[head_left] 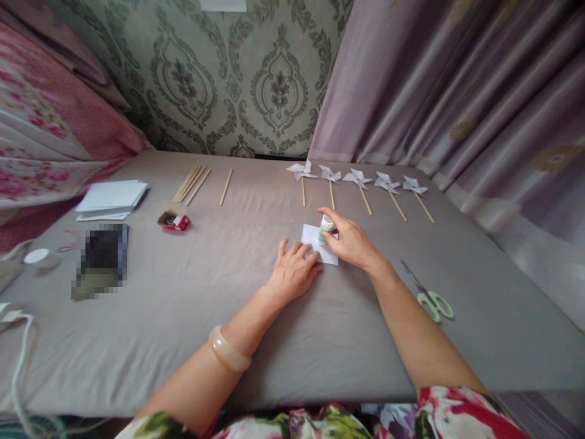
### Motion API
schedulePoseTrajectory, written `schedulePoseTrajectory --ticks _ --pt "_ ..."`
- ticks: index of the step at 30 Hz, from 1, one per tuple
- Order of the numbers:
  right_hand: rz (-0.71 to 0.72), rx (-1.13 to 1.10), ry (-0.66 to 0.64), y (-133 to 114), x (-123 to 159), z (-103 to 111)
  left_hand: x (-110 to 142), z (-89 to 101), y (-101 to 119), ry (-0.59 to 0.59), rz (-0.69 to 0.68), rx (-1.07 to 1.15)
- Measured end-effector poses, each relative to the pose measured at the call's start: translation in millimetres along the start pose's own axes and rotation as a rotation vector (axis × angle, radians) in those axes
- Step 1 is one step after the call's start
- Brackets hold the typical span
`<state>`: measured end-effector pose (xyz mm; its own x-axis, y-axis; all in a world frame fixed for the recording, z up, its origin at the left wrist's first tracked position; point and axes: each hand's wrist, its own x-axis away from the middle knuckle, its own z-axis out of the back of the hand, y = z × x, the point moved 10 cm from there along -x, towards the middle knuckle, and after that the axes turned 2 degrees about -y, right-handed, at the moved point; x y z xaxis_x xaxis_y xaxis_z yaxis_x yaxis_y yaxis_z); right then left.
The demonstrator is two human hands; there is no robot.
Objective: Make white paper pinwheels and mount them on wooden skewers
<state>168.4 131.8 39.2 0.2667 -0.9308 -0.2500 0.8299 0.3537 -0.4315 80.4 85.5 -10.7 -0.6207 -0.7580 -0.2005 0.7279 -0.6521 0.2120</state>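
Observation:
A small square of white paper [329, 257] lies on the grey cloth in front of me. My right hand [350, 239] grips a small white bottle with a green label [325, 230], thumb on one side and fingers on the other. The bottle is upright on or just over the paper; its white cap end points up. My left hand [296, 268] lies flat with fingers apart, the fingertips resting on the paper's left edge. To the right of my right forearm lie scissors with pale green handles [432, 302].
Several white paper pinwheels on sticks [359, 178] lie in a row at the back right. Loose wooden sticks [192, 185], a red box of small metal pieces [173, 221], a paper stack [112, 200], a blurred-out dark object [103, 259] and a white cable [21, 360] are to the left.

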Motion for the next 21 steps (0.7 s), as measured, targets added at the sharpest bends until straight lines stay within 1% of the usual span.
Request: schedulePoseTrajectory --ticks 4,9,17,21 --pt "-0.006 -0.019 -0.030 3.3 1.2 -1.1 -0.5 1.3 0.4 0.006 0.002 -0.002" --pt "-0.004 -0.104 -0.038 4.6 0.8 -4.7 -0.8 0.4 1.4 0.004 -0.007 -0.013" --pt "-0.011 -0.136 -0.018 2.7 -1.2 -6.9 -0.5 0.5 1.9 0.000 -0.012 -0.008" --pt "-0.015 -0.147 0.016 4.9 -2.8 -8.5 -1.3 0.5 1.1 0.007 -0.013 -0.014"
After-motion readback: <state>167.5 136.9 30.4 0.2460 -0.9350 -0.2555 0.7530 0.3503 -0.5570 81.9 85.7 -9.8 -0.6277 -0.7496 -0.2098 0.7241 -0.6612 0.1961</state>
